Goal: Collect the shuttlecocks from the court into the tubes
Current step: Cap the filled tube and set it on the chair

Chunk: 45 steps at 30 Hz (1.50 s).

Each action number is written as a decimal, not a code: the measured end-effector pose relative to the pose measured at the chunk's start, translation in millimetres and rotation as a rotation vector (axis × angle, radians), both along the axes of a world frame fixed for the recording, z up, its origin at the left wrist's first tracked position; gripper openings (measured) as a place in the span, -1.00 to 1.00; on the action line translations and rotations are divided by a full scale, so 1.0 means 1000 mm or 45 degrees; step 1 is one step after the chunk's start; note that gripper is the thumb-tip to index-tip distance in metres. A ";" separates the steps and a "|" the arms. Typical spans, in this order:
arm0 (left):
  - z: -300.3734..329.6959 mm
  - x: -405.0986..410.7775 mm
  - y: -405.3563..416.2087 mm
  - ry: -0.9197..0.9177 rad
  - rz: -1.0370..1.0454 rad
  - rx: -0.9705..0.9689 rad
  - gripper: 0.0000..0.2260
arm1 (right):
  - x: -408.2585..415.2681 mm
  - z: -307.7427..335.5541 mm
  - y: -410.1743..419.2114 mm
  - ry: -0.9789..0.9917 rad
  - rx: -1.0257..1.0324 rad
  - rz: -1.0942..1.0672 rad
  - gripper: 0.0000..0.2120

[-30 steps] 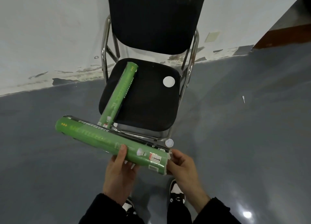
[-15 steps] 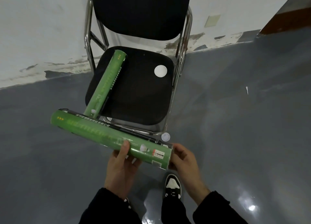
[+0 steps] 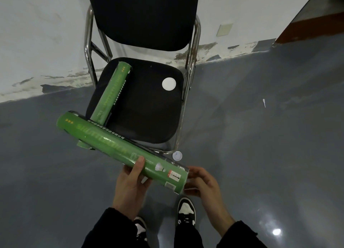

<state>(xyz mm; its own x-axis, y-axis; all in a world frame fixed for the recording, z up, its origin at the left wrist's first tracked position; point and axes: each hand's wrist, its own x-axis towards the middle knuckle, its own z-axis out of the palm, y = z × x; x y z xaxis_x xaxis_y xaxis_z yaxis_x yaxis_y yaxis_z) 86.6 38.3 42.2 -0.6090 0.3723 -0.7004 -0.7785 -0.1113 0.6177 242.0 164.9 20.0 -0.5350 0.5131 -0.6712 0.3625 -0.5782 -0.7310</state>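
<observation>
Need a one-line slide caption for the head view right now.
Left hand grips a green cardboard shuttlecock tube, right hand at its end, before a black padded chair holding a second green tube.

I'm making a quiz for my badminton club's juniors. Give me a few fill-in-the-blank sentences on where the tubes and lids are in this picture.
1. The left hand grips the held green tube while the right hand is at its ____ end.
2. The second green tube lies on the seat of the black ____.
3. The white lid on the seat is ____ in shape.
4. A smaller lid lies on the grey ____.

Missing words: open; chair; round; floor
</observation>
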 end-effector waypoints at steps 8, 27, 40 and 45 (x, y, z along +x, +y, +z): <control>-0.070 -0.032 0.042 0.333 -0.165 0.106 -0.45 | -0.036 -0.174 0.013 -0.365 0.275 0.268 -0.89; -0.187 -0.108 0.094 0.774 -0.332 0.272 -0.40 | -0.106 -0.508 0.042 -0.982 1.082 0.865 -0.29; -0.128 -0.093 0.096 0.549 -0.310 0.158 -0.52 | -0.056 -0.274 0.054 -0.079 0.249 -0.908 -0.87; -0.022 -0.064 0.095 0.360 -0.288 0.132 -0.56 | -0.044 -0.041 0.065 0.628 -0.149 -0.986 -0.86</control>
